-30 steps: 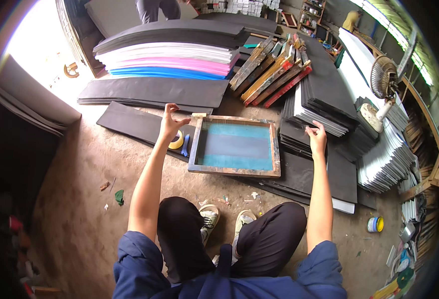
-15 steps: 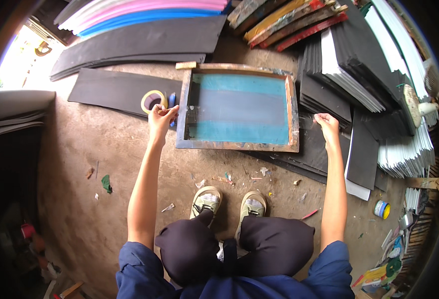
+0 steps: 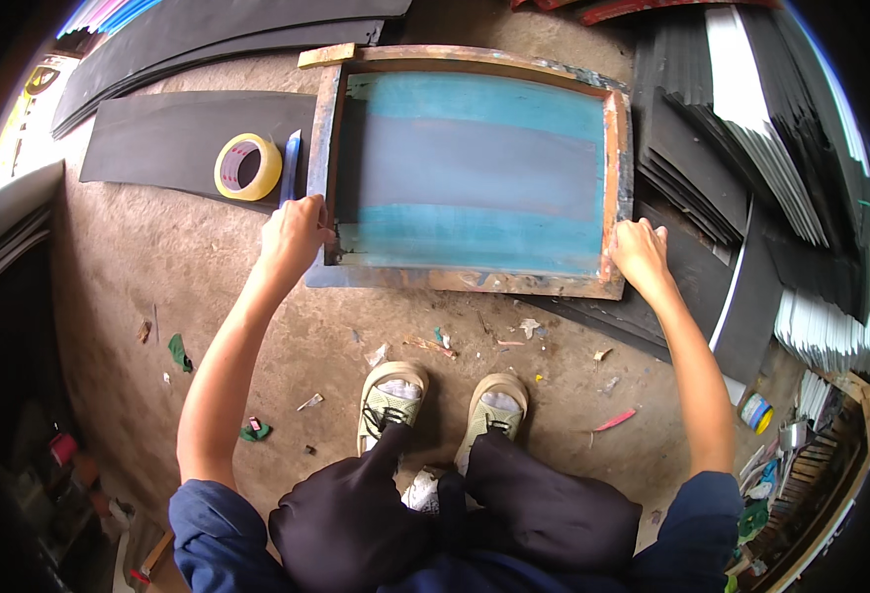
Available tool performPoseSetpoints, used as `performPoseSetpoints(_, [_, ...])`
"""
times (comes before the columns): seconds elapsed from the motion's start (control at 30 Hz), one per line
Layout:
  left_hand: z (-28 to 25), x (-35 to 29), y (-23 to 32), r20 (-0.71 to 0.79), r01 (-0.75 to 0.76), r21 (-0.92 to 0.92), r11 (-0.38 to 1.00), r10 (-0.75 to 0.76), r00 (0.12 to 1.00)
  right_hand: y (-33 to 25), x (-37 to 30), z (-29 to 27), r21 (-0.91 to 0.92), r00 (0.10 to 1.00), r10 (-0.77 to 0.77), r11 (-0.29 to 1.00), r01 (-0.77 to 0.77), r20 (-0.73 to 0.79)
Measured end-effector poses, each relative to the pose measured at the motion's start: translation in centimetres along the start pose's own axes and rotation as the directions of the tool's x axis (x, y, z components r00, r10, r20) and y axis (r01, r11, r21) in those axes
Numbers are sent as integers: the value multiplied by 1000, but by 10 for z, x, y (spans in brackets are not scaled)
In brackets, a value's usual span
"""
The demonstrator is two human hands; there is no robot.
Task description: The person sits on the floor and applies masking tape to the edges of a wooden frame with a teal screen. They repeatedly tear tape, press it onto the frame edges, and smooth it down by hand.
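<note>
A wooden screen-printing frame (image 3: pixel 475 280) lies in front of me, its teal mesh (image 3: pixel 484 99) crossed by a greyish band. At the frame's left side, my left hand (image 3: pixel 295 235) is closed in a pinch near the lower corner. My right hand (image 3: pixel 641 247) pinches at the lower right side. Between them a barely visible strip of clear tape (image 3: pixel 356 237) runs over the lower mesh; most of it is too transparent to trace. Beside the frame's left edge are a roll of clear tape (image 3: pixel 269 168) and a blue utility knife (image 3: pixel 291 163).
Black foam sheets (image 3: pixel 188 128) lie under the tape roll and the knife. More black and white sheets (image 3: pixel 741 128) are stacked at the right. A yellow-and-blue tub (image 3: pixel 756 413) stands on the floor, with scraps scattered near my shoes (image 3: pixel 391 400).
Both hands have come down to the frame's lower sides with the tape strip, which spanned higher across the mesh before. My view has shifted, bringing the frame larger and higher in the picture.
</note>
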State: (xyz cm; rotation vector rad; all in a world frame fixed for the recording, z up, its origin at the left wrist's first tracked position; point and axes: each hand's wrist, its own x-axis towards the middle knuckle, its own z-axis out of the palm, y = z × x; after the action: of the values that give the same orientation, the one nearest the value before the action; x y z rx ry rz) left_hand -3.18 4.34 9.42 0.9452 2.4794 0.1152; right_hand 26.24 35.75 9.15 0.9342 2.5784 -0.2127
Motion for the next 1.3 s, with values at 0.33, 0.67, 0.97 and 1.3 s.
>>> performPoseSetpoints(0.33, [0,7,13,98,-250,243,937,233,968,-23,13,8,-313,965,-212,916,251,152])
performPoseSetpoints(0.67, [20,21,20,241,-342,334,879,271,932,-20,11,27,-373,945,-278,870,324,172])
performPoseSetpoints(0.97, [18,24,22,287,-342,348,873,248,925,-22,4,19,-363,929,-238,870,334,284])
performPoseSetpoints(1.3, [21,18,25,286,-361,392,846,261,922,-22,-2,21,-348,926,-273,868,353,259])
